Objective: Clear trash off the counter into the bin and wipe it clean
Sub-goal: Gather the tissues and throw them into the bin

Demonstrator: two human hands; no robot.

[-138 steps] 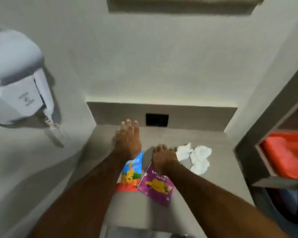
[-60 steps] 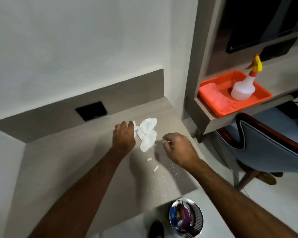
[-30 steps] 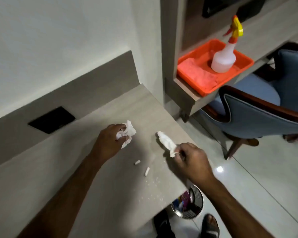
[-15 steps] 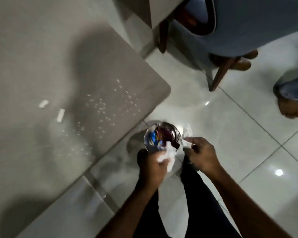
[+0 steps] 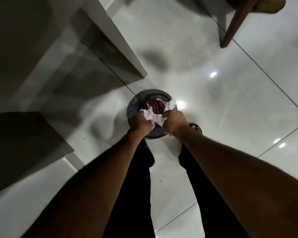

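Observation:
A round metal mesh bin (image 5: 136, 103) stands on the floor between my feet. Both hands hover over its near rim. My left hand (image 5: 142, 123) is closed on a crumpled white tissue (image 5: 150, 115). My right hand (image 5: 174, 123) also grips white tissue, and another white wad (image 5: 172, 104) shows at the bin's right rim. Inside the bin lies a purple snack wrapper (image 5: 157, 105) beside a blue one (image 5: 145, 106). Whether the two hands hold separate pieces I cannot tell. The counter top is out of view.
The grey counter's underside and side panels (image 5: 110, 47) fill the upper left, with a dark block (image 5: 24, 143) at the left edge. A wooden chair leg (image 5: 234, 23) stands at the upper right. Glossy white floor tiles (image 5: 230, 100) surround the bin.
I picked the tissues off the counter, one in each hand, and turned down to the bin. Since half a second ago both hands have dropped lower over its rim.

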